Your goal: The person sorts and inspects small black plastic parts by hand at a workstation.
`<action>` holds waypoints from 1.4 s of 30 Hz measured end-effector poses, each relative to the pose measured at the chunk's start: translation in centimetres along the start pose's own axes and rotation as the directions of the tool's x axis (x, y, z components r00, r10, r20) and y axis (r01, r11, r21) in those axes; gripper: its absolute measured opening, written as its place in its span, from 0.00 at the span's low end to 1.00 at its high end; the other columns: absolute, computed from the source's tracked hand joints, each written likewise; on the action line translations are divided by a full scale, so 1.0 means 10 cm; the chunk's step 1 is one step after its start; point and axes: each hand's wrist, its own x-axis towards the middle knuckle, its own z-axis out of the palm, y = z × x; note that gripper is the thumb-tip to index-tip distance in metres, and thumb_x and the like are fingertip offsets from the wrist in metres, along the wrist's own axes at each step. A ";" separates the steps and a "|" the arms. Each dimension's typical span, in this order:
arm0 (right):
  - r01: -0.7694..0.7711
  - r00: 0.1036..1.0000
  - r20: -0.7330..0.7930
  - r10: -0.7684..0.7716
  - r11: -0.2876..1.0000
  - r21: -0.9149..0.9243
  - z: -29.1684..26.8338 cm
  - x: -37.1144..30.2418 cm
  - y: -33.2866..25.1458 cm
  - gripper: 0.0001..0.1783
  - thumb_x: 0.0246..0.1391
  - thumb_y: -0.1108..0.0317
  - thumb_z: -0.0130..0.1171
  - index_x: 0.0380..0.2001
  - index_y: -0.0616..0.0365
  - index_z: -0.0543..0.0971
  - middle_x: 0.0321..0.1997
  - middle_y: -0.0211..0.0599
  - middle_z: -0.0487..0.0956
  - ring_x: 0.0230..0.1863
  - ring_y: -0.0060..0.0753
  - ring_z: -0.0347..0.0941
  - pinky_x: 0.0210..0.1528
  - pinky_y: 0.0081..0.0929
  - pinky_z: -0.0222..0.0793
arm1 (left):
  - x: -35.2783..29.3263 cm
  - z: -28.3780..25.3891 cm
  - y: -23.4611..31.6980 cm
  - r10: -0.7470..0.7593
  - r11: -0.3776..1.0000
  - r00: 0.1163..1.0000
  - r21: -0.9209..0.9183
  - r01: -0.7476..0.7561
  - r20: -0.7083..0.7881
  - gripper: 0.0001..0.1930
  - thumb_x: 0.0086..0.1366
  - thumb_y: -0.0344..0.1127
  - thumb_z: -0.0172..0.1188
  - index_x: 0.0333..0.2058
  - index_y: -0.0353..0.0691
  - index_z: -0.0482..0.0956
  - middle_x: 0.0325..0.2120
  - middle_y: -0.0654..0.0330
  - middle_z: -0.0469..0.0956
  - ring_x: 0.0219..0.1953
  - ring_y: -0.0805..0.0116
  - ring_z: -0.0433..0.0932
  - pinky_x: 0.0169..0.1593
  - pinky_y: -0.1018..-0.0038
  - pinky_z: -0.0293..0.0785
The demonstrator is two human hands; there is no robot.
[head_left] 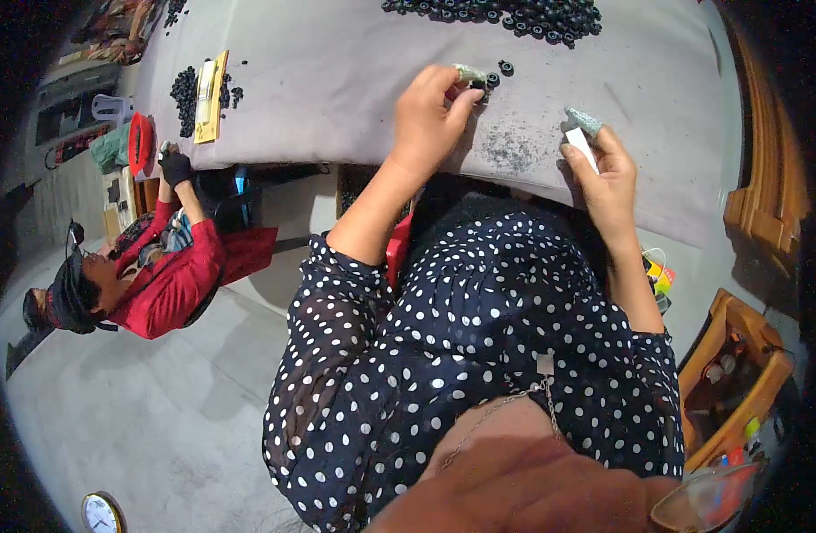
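Note:
My left hand (433, 120) is closed over the grey cloth-covered table (319, 80), thumb and fingers pinching a small black round part (479, 91). A pale patterned wrap covers one of its fingertips. Two similar black parts lie just beyond those fingers, the farther one (505, 67) standing apart on the cloth. Near the table's front edge, my right hand (614, 182) grips a short, flat white strip (582, 149) between thumb and fingers. Its index fingertip also wears a patterned wrap. Fine dark crumbs (510, 147) are scattered between both hands.
A large heap of black round parts (550, 18) lies at the far side. At the left are a smaller black pile (184, 102) and a yellow-and-white strip (210, 98). A co-worker in red (172, 275) sits there. A wooden chair (736, 355) stands at right.

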 end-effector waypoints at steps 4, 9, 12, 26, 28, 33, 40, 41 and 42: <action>0.107 0.994 -0.006 -0.109 0.984 -0.143 0.03 0.01 0.00 0.09 0.49 0.73 0.60 0.32 0.67 0.72 0.29 0.28 0.65 0.31 0.15 0.63 0.31 0.14 0.62 | -0.05 0.05 0.04 0.032 0.996 0.999 0.078 -0.034 0.031 0.10 0.51 0.32 0.66 0.30 0.35 0.75 0.25 0.56 0.73 0.24 0.65 0.74 0.28 0.73 0.71; 0.095 0.995 0.005 -0.095 0.976 -0.197 -0.03 0.01 0.04 0.12 0.48 0.71 0.61 0.34 0.67 0.74 0.29 0.30 0.66 0.31 0.18 0.64 0.33 0.17 0.63 | -0.02 0.08 -0.03 0.167 0.964 0.980 0.188 -0.185 0.107 0.10 0.51 0.31 0.65 0.31 0.37 0.75 0.26 0.57 0.73 0.24 0.63 0.73 0.29 0.73 0.71; 0.106 0.994 0.008 -0.107 0.968 -0.229 -0.03 0.00 0.04 0.13 0.47 0.71 0.61 0.35 0.66 0.74 0.29 0.31 0.67 0.31 0.19 0.64 0.34 0.18 0.63 | -0.06 0.04 -0.07 0.088 0.972 0.985 0.203 -0.117 0.146 0.10 0.52 0.31 0.64 0.32 0.36 0.76 0.27 0.58 0.74 0.26 0.66 0.74 0.31 0.73 0.72; -0.210 0.900 0.400 0.171 0.976 0.054 0.24 -0.13 -0.24 0.24 0.51 0.75 0.58 0.53 0.64 0.69 0.41 0.29 0.72 0.43 0.18 0.68 0.47 0.18 0.65 | -0.54 0.05 0.36 -0.433 -0.502 0.543 -0.693 0.518 0.720 0.07 0.65 0.36 0.53 0.37 0.40 0.73 0.32 0.59 0.76 0.34 0.70 0.76 0.38 0.74 0.76; -0.181 0.915 0.386 0.117 0.975 0.133 0.29 -0.15 -0.25 0.19 0.50 0.74 0.59 0.47 0.62 0.72 0.39 0.28 0.72 0.44 0.19 0.71 0.48 0.18 0.67 | -0.58 0.06 0.38 -0.401 -0.490 0.570 -0.693 0.528 0.717 0.08 0.67 0.37 0.50 0.38 0.40 0.72 0.34 0.59 0.76 0.37 0.69 0.76 0.41 0.73 0.76; -0.212 0.898 0.419 0.132 0.966 0.151 0.33 -0.22 -0.23 0.19 0.51 0.75 0.57 0.48 0.62 0.72 0.39 0.29 0.73 0.45 0.23 0.72 0.49 0.21 0.67 | -0.64 0.07 0.52 -0.456 -0.338 0.606 -0.757 0.560 0.652 0.10 0.69 0.36 0.46 0.43 0.37 0.70 0.38 0.58 0.75 0.39 0.68 0.76 0.43 0.72 0.76; -0.045 0.917 0.396 0.039 0.999 0.008 0.32 -0.20 -0.14 0.19 0.50 0.74 0.57 0.47 0.64 0.72 0.42 0.31 0.75 0.44 0.21 0.71 0.49 0.21 0.67 | -0.73 0.02 0.54 -0.448 -0.181 0.645 -0.769 0.613 0.619 0.10 0.67 0.38 0.50 0.43 0.40 0.71 0.39 0.61 0.74 0.41 0.69 0.74 0.43 0.72 0.73; -0.090 0.909 0.411 0.062 0.995 0.048 0.32 -0.19 -0.14 0.19 0.50 0.73 0.58 0.47 0.63 0.73 0.42 0.32 0.75 0.44 0.21 0.71 0.49 0.21 0.66 | -0.73 0.02 0.52 -0.429 -0.251 0.641 -0.765 0.593 0.637 0.09 0.66 0.34 0.50 0.43 0.39 0.71 0.38 0.60 0.75 0.39 0.70 0.74 0.42 0.73 0.75; -0.135 0.900 0.427 0.085 0.987 0.087 0.31 -0.19 -0.14 0.19 0.50 0.72 0.58 0.47 0.63 0.73 0.42 0.32 0.76 0.44 0.20 0.70 0.49 0.21 0.66 | -0.74 0.02 0.50 -0.408 -0.319 0.638 -0.757 0.570 0.653 0.09 0.65 0.31 0.50 0.43 0.37 0.71 0.37 0.59 0.76 0.38 0.71 0.75 0.41 0.74 0.76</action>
